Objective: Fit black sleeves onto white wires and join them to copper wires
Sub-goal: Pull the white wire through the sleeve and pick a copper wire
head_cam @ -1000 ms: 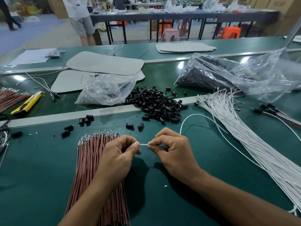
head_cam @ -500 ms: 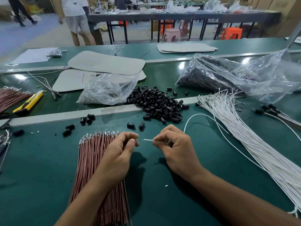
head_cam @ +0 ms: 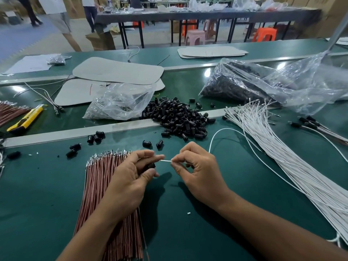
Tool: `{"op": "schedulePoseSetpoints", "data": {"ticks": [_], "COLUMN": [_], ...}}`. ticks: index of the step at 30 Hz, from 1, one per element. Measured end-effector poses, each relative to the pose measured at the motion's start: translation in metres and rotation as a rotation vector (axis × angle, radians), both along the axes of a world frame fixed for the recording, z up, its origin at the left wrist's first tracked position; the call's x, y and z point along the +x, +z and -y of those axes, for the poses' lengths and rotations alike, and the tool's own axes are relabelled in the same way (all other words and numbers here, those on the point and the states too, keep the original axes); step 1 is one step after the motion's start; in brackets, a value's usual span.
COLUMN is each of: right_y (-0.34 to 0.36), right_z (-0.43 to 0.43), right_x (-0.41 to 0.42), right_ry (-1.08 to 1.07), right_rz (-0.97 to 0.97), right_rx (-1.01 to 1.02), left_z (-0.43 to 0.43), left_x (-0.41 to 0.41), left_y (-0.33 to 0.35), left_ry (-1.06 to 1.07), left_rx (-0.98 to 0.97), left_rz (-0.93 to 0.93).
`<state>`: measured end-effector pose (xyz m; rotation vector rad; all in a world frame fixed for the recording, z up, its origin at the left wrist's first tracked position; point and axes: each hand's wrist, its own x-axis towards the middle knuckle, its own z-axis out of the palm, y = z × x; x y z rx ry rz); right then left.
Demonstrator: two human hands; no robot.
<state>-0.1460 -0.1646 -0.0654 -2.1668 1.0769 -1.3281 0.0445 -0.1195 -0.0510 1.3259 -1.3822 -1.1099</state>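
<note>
White wires [head_cam: 278,157] lie fanned in a long bundle to the right of our hands on a green bench [head_cam: 37,194]. We are in a hall where a dark table [head_cam: 207,14] and orange stools [head_cam: 264,33] stand far beyond them. Past our right hand slumps a clear bag [head_cam: 282,85] of dark parts. Copper wires [head_cam: 98,185] lie bundled under our left hand [head_cam: 130,178]. A heap of black sleeves [head_cam: 178,117] sits just beyond both hands. Our right hand [head_cam: 197,174] pinches one white wire [head_cam: 166,161], its tip at the left fingertips. Those fingers curl round what seems a black sleeve [head_cam: 150,165], half hidden.
</note>
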Motion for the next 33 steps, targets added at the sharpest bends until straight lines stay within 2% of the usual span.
{"op": "schedulePoseSetpoints", "data": {"ticks": [13, 28, 33], "right_y": [-0.0015, -0.0008, 0.0003], "right_z": [-0.0026, -0.0037, -0.006], "right_x": [0.0028, 0.0027, 0.003], "right_ry": [0.098, 0.159, 0.12], "right_rz": [-0.047, -0.112, -0.153], "right_rx": [-0.065, 0.008, 0.024], "left_z": [-0.0004, -0.0018, -0.0001], "left_x": [-0.0008, -0.0017, -0.0013], "left_y": [-0.0015, -0.0049, -0.0041], "left_ry": [-0.036, -0.138, -0.112], "left_rx": [-0.055, -0.073, -0.081], "left_rz": [0.096, 0.233, 0.166]}}
